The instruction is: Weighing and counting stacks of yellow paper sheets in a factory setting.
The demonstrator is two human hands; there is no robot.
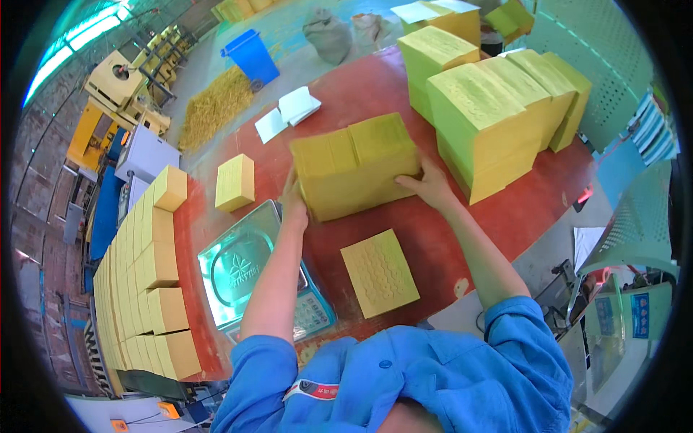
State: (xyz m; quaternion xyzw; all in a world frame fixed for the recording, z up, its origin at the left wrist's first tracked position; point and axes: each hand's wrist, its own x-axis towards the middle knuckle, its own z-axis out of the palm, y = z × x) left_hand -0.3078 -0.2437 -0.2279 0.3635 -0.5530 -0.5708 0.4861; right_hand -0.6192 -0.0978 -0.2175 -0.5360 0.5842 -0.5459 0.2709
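Note:
Between my two hands is a thick block of yellow paper (357, 177), made of two stacks side by side, tilted over the red table (332, 238). My left hand (294, 200) is closed on its left end, the fingers partly hidden. At the right end my right hand (429, 186) grips it, thumb across the near face. Below the block lies a smaller yellow paper stack (380, 274) with an embossed wavy pattern. A digital scale (242, 263) with a shiny metal pan sits under my left forearm. Beyond it stands another small yellow stack (235, 182).
Tall yellow paper stacks (498, 123) stand at the table's far right. Rows of yellow blocks (141, 270) line the left edge. White sheets (289, 113) lie at the far side. On the floor beyond are a blue bin (250, 56), a yellow scrap heap (216, 105) and a grey sack (327, 35).

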